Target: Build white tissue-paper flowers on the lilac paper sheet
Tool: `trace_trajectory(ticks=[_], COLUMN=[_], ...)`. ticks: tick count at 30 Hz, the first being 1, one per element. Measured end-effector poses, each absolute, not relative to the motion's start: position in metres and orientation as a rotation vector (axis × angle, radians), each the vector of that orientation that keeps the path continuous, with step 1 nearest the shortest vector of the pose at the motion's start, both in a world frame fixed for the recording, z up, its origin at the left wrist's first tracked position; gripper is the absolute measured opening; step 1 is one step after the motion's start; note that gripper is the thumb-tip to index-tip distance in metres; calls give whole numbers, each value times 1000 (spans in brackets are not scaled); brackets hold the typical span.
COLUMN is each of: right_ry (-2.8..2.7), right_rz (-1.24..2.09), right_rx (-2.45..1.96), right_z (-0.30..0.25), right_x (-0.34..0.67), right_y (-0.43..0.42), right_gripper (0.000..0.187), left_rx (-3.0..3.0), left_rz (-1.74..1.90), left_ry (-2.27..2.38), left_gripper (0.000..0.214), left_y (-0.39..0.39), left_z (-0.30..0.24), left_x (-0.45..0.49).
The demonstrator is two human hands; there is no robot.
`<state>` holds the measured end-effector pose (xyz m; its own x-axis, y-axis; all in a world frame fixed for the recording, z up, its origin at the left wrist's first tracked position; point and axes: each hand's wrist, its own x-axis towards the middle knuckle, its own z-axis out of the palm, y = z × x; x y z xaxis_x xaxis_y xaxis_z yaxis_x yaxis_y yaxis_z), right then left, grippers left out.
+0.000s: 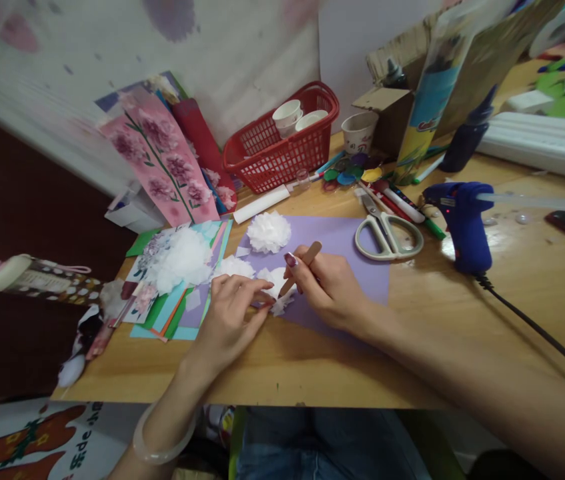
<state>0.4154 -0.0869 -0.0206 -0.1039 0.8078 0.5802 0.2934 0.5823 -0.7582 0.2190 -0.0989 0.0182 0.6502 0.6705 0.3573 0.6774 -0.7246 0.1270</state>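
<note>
My right hand is closed around a flat wooden craft stick, whose lower end points down at a white paper flower. At that flower's left edge, my left hand pinches the petals between thumb and fingers. Part of the flower is hidden behind my fingers. Beneath it lies a sheet of purple paper. Just behind sits a fuller white paper flower, and another white flower lies beside my left knuckles.
White scissors lie at the purple sheet's right edge. Farther right stands a blue glue gun with its cord trailing forward. A red basket holds paper cups. On the left are a white tissue pile and coloured paper strips.
</note>
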Motion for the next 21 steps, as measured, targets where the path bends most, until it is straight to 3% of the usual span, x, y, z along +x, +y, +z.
trace_trajectory(ticks=[21], right_ry=[-1828], right_rz=[511], right_rx=[-951], right_z=[-21], right_x=[415], right_y=[-88], right_gripper=[29], left_rx=[-2859], left_rz=[-594], left_ry=[-1231], left_gripper=[31], left_y=[-99], left_z=[17], left_x=[218])
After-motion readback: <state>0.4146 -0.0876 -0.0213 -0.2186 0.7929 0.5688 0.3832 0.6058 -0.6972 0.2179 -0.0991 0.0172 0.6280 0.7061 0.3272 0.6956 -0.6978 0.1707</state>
